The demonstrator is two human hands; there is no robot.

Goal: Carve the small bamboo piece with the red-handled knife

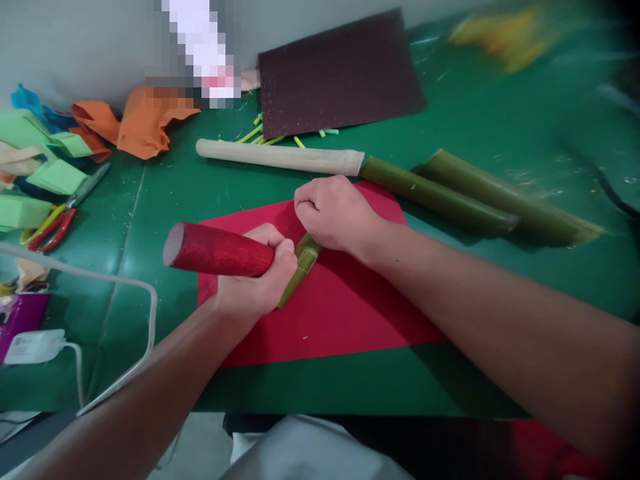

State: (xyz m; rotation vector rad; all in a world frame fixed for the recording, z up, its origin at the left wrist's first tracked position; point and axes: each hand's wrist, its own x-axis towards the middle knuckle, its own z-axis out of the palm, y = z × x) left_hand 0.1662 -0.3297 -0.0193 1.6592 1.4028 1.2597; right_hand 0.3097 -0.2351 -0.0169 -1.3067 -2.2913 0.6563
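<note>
My left hand (pixel 263 277) is closed around a thick red stick (pixel 217 250), its pale round end pointing to the left. My right hand (pixel 335 210) makes a fist over the far end of a short green bamboo piece (pixel 300 267), which slants across a red paper sheet (pixel 340 307). The lower part of the bamboo lies beside my left fingers. Beyond the right fist, a peeled pale stick (pixel 280 157) lies in line with a green bamboo length (pixel 435 197). A second green bamboo length (pixel 515 200), with a slanted cut, rests behind that one.
At the left are scissors (pixel 53 227), green paper pieces (pixel 55 173), crumpled orange paper (pixel 145 123), a white cable (pixel 153 307) and a purple box (pixel 23 323). A dark sheet (pixel 343 73) lies at the back of the green table (pixel 165 193). A blurred yellow thing (pixel 505 37) is at the far right.
</note>
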